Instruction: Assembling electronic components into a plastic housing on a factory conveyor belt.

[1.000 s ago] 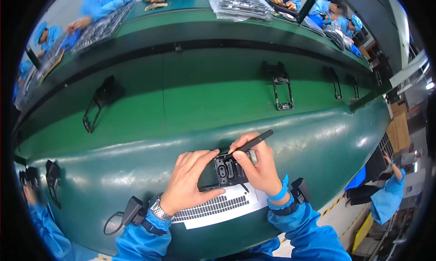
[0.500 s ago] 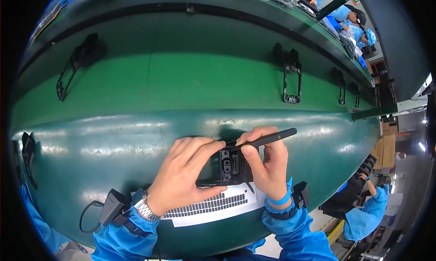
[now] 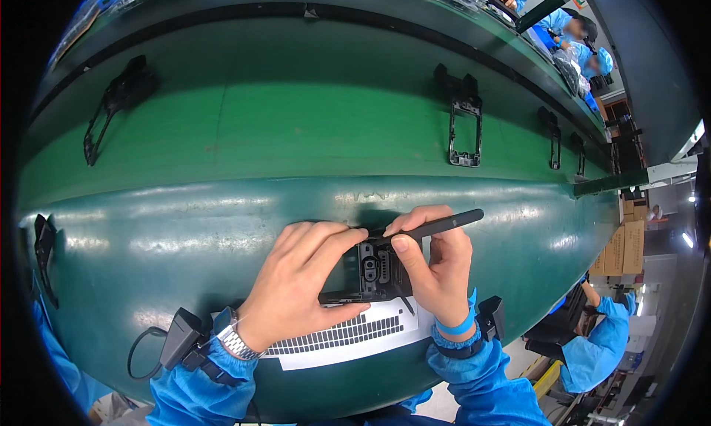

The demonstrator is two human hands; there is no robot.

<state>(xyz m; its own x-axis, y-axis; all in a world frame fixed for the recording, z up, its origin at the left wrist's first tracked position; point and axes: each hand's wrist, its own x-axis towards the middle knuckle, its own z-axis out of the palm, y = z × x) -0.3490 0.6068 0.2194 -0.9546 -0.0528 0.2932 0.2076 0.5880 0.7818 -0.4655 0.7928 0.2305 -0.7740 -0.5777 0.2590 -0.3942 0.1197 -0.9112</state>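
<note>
A black plastic frame-shaped housing lies in front of me, its molded end with slots and a round detail turned right. My left hand grips it from the left, fingers at the far edge and thumb along the near side. Between the thumb and fingers of my right hand is a pair of black tweezers, slanting up to the right. Their tips point at the housing's far edge, where my fingers hide them. Partly under the housing and my left hand rests a white sheet with rows of small black stickers.
Beyond the green table runs a green belt carrying similar black frames, one at the left. Another black part sits at the table's left edge. A co-worker in blue is at the right.
The frames on the belt have shifted slightly to the left. Both my hands, the housing and the tweezers stay almost in place. The co-worker at the right has moved an arm.
</note>
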